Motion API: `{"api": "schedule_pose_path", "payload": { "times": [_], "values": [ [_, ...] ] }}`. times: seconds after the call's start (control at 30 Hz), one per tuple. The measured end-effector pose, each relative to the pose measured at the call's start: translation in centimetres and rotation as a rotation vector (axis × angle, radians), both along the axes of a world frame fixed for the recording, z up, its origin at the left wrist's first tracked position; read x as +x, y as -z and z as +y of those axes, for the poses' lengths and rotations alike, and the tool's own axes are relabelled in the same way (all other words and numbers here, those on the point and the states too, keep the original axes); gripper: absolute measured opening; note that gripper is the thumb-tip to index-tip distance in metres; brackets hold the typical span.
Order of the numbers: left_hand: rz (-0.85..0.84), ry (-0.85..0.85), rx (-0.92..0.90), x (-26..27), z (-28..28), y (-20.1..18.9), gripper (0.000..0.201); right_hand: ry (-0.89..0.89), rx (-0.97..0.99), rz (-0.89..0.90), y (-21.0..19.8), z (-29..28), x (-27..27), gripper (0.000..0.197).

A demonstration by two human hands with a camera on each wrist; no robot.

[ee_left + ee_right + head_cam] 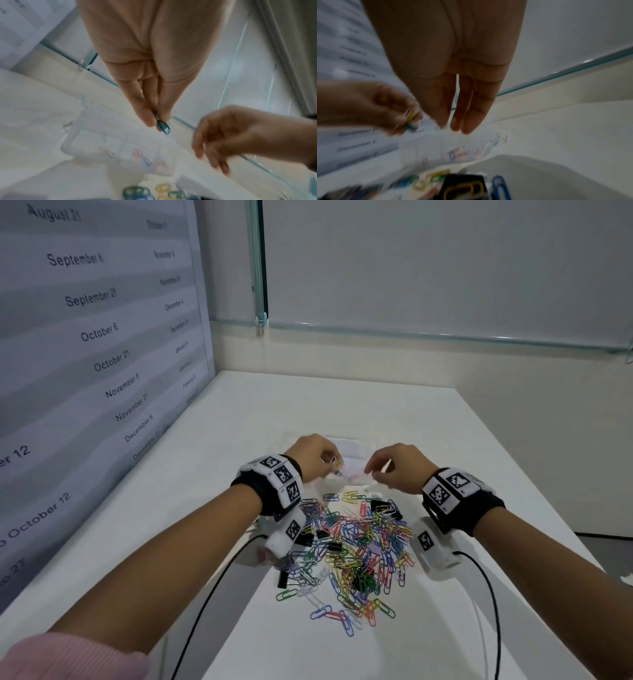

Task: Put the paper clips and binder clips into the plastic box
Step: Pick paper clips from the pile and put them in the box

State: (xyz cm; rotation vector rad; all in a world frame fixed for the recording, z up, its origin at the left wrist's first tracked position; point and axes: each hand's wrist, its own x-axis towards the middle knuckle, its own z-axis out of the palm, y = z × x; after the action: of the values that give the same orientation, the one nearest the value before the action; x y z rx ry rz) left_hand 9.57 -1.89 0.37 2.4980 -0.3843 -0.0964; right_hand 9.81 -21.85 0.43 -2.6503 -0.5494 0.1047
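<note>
A pile of coloured paper clips [356,546] mixed with black binder clips [380,505] lies on the white table, just in front of both hands. Behind it stands the clear plastic box [352,474], divided into compartments [120,147], with a few pink and blue clips [142,157] inside. My left hand [334,465] hovers over the box and pinches a small bunch of paper clips; a green one [163,126] sticks out below the fingertips. My right hand [373,472] hangs over the box's right part, its fingers [469,121] straight and pointing down, with nothing held.
A wall chart with dates [96,337] stands along the table's left side. The table's far edge [342,378] lies beyond the box, its right edge [534,491] past my right wrist. Cables [205,604] run from both wrist cameras. A black binder clip [465,186] and a blue clip [500,186] lie close below my right wrist.
</note>
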Motion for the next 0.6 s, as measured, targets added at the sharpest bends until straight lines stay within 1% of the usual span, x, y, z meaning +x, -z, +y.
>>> {"api": "schedule_pose_path", "payload": {
  "times": [0.1, 0.2, 0.27, 0.37, 0.47, 0.5, 0.6],
  "values": [
    [-0.022, -0.108, -0.098, 1.4, 0.4, -0.8, 0.022, -0.111, -0.163, 0.095, 0.3, -0.1, -1.3, 0.016],
    [-0.05, -0.191, -0.081, 2.3, 0.7, -0.5, 0.023, -0.162, -0.208, 0.183, 0.5, -0.3, -2.3, 0.02],
    [-0.014, -0.205, -0.051, 2.5, 0.9, 0.2, 0.028, -0.171, -0.236, 0.2, 0.5, -0.6, -2.8, 0.025],
    [0.021, -0.152, 0.033, 1.9, 0.9, 0.8, 0.032, -0.16, -0.28, 0.231, 0.5, -1.2, -3.4, 0.036],
    [-0.07, -0.05, 0.07, 0.5, 0.4, 0.2, 0.031, -0.154, -0.312, 0.276, 0.8, -1.6, -4.0, 0.054],
    [-0.076, -0.003, 0.078, -0.2, 0.1, -0.1, 0.03, -0.155, -0.328, 0.28, 0.9, -1.6, -4.3, 0.06],
    [0.031, 0.144, 0.201, -1.8, -0.9, -0.3, 0.032, -0.146, -0.378, 0.246, 1.4, -1.3, -4.8, 0.07]
  ]
}}
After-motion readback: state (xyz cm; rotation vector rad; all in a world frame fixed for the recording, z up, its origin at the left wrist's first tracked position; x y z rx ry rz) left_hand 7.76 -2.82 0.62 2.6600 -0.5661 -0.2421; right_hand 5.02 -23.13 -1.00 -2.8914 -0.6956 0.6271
